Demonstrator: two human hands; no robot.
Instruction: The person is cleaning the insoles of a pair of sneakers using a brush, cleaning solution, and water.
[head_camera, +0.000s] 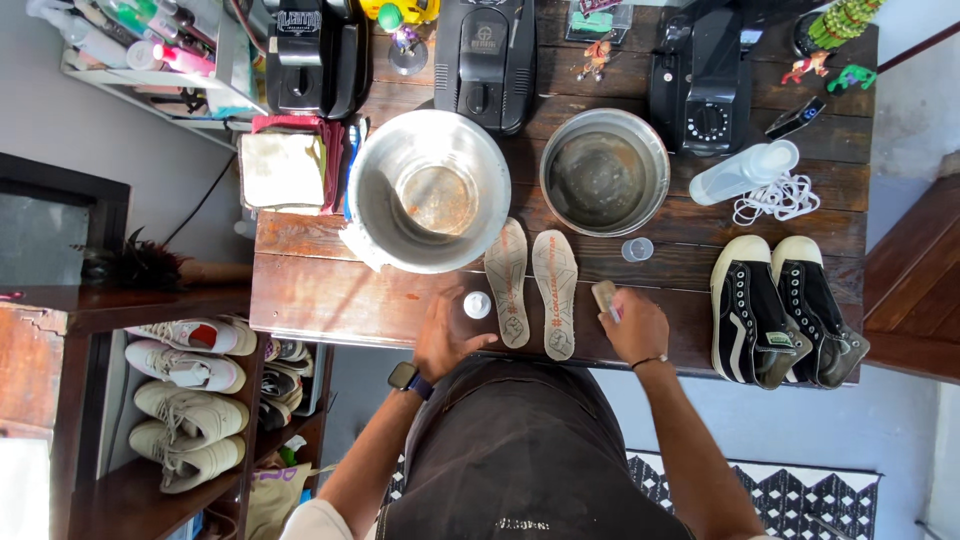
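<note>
Dark wooden planks make up the bench (330, 300), with two metal bowls (430, 190) beyond the hands and a pair of black sneakers (785, 310) off to the right hand's side. Two pale insoles (532, 285) lie flat between the hands, side by side and just touching, printed faces up. The left hand (445, 335) rests spread on the bench just beside the left insole, near a small white cap (477, 304). The right hand (633, 328) is closed around a small brush (605, 297), beside the right insole. Scrubbing would go best with the free hand pinning each insole flat.
</note>
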